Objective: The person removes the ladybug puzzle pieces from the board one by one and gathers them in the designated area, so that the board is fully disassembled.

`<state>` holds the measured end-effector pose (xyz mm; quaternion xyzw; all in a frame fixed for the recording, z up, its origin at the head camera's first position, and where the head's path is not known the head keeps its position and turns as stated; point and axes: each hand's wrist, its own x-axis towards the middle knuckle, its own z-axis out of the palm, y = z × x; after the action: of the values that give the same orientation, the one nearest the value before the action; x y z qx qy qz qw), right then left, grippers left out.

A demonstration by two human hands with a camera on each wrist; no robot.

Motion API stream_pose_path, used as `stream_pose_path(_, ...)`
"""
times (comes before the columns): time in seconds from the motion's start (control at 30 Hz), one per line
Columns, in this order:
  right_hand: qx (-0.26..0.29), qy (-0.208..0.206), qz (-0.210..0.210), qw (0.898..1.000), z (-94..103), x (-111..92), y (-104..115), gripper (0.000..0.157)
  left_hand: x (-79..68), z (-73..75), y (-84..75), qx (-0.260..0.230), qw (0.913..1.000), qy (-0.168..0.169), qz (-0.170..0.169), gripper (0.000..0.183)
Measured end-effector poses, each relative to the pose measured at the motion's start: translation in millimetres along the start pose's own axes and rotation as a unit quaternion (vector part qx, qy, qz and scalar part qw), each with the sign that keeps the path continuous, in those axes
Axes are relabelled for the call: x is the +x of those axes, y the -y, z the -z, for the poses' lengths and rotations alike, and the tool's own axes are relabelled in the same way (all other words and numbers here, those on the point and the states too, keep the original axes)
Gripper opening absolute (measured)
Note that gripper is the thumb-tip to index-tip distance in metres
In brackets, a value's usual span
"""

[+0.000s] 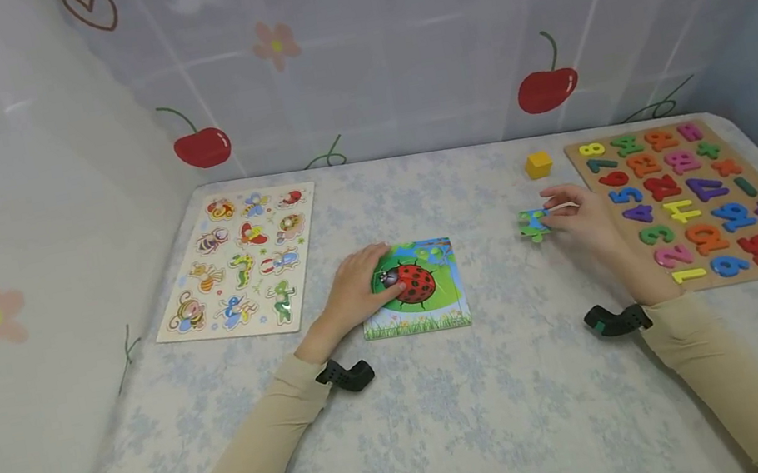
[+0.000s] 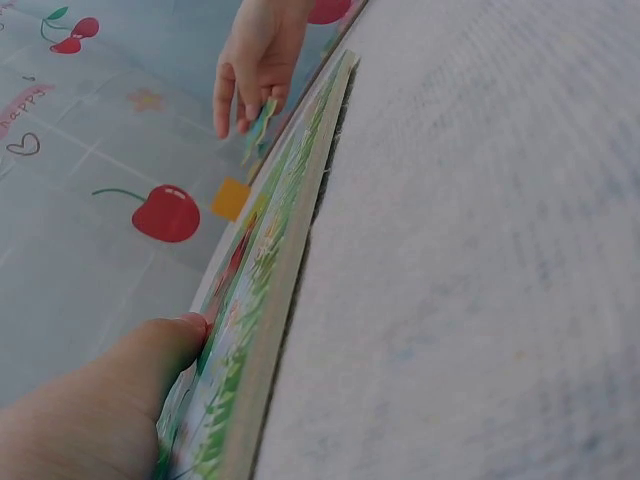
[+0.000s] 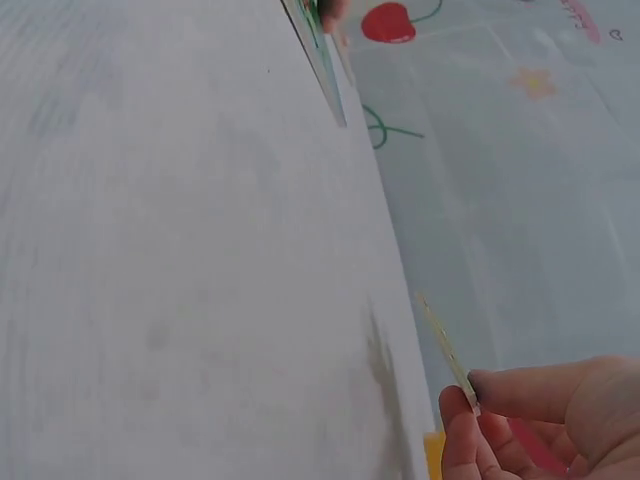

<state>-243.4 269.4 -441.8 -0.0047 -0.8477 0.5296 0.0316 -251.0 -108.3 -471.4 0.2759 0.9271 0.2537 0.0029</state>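
A square ladybug puzzle board (image 1: 430,308) with a grassy lower border lies on the table in the head view. My left hand (image 1: 357,287) rests on its left side, thumb on the picture and fingers reaching to the upper edge; the left wrist view shows the thumb (image 2: 165,345) on the face. Off to the right, my right hand (image 1: 585,221) pinches a green and blue jigsaw piece (image 1: 533,225) between thumb and fingertips. In the right wrist view the piece (image 3: 447,350) appears edge-on, raised above the table.
A cream insect puzzle board (image 1: 254,263) lies at the left. On the right is a brown number board (image 1: 708,204) with colourful numerals, partly behind my right forearm. A yellow cube (image 1: 538,164) sits near the back, and a printed curtain (image 1: 393,56) hangs behind the table.
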Motion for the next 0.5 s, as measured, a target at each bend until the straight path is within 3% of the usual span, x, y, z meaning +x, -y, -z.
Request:
stream_pose_path(0.23, -0.03, -0.01, -0.044, 0.999, 19.1, -9, -11, 0.047, -1.4, 2.5, 0.3, -0.007, 1.0, -0.003, -0.001, 0.07)
stream_pose_path(0.5, -0.05, -0.028, -0.022, 0.998, 16.2, -10, -18, 0.04, -0.2, 0.4, -0.7, -0.004, 1.0, 0.003, 0.002, 0.069)
